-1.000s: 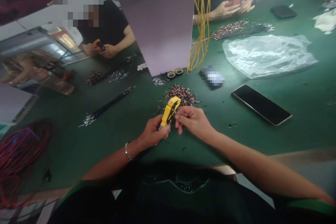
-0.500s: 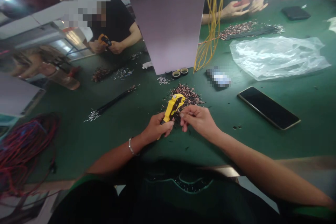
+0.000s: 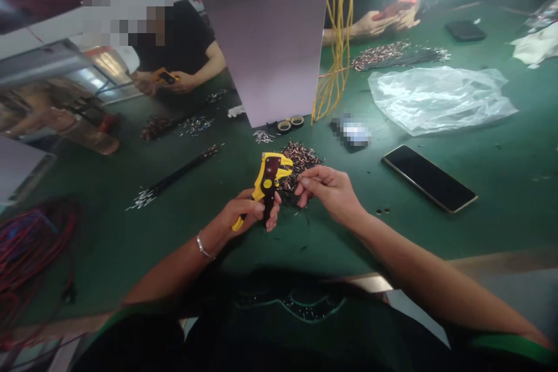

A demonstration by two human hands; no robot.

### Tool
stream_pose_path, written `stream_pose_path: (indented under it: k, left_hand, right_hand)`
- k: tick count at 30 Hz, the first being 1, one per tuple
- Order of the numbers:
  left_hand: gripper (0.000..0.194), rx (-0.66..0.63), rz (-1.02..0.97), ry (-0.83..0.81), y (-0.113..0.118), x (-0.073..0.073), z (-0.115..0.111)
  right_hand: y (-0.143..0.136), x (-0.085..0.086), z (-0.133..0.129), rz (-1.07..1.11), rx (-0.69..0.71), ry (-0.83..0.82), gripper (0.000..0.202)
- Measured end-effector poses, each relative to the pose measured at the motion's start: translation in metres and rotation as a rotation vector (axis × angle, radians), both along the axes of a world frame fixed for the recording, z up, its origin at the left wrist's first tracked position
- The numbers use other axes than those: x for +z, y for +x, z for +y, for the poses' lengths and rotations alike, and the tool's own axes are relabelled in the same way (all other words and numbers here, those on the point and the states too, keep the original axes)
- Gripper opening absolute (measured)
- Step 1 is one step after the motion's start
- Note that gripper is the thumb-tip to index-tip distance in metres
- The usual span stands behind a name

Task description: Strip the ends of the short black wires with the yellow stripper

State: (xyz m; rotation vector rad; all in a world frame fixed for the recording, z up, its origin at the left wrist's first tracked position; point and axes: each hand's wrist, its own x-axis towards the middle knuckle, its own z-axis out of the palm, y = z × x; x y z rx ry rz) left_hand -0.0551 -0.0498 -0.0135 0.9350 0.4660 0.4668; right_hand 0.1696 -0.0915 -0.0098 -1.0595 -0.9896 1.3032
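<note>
- Pliers [image 3: 267, 184], yellow and black, are held above the desk [image 3: 349, 250], their head in front of a heap of wire scraps [image 3: 303, 156]; the jaws stand apart and face right.
- Left hand [image 3: 244, 209]: its fingers are clamped on the handles of the pliers, and a silver bracelet [image 3: 201, 246] circles the wrist.
- Right hand [image 3: 331, 190]: thumb and fingertips are pinched together just beside the jaws and the heap; whether they grip a wire, I cannot tell.
- Phone [image 3: 429, 179], dark-screened, lies on the desk to the right, with a clear plastic bag [image 3: 440, 99] beyond it.
- Bundle of black wires [image 3: 178, 177] lies to the left; tangled red wires [image 3: 32, 244] are farther left.
- Two tape rolls [image 3: 297, 121] sit behind the heap, near the foot of a pale panel [image 3: 270, 52].
</note>
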Motion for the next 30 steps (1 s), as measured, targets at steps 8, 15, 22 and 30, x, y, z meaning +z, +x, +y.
stream_pose_path:
  k: [8, 15, 22, 30]
  left_hand:
    - [0.039, -0.118, -0.016, -0.082, 0.001, 0.008, 0.000]
    - [0.039, -0.132, -0.008, -0.115, 0.003, 0.011, -0.003]
    - [0.041, -0.144, 0.039, -0.102, 0.003, 0.010, -0.004]
    - [0.037, -0.155, 0.019, -0.103, 0.004, 0.008, -0.005]
  right_hand:
    - [0.003, 0.001, 0.002, -0.058, -0.050, 0.006, 0.014]
    - [0.003, 0.003, 0.002, -0.090, -0.020, -0.021, 0.016]
    - [0.002, 0.005, 0.000, -0.063, -0.011, -0.012, 0.016]
    - [0.002, 0.003, 0.000, -0.046, -0.001, -0.001, 0.012]
